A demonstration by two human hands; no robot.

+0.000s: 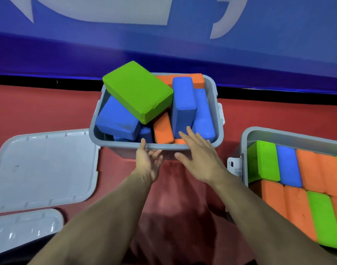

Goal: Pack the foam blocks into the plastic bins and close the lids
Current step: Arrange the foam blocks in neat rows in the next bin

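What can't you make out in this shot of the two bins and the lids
- Middle bin, head view: its floor and any lower blocks are hidden by the tilted green block and the blue blocks.
- Right bin: cut off by the right frame edge, so its block count is unknown.
- Lower lid: cut off at the bottom-left corner.
- Left hand: fingertips face away, so contact with the bin wall is unclear.

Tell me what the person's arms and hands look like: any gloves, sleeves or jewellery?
Both are bare. The left hand and right hand wear no gloves, and no rings, watch or wristband show. Both forearms are uncovered right down to the picture's bottom edge, so no sleeve is in view.
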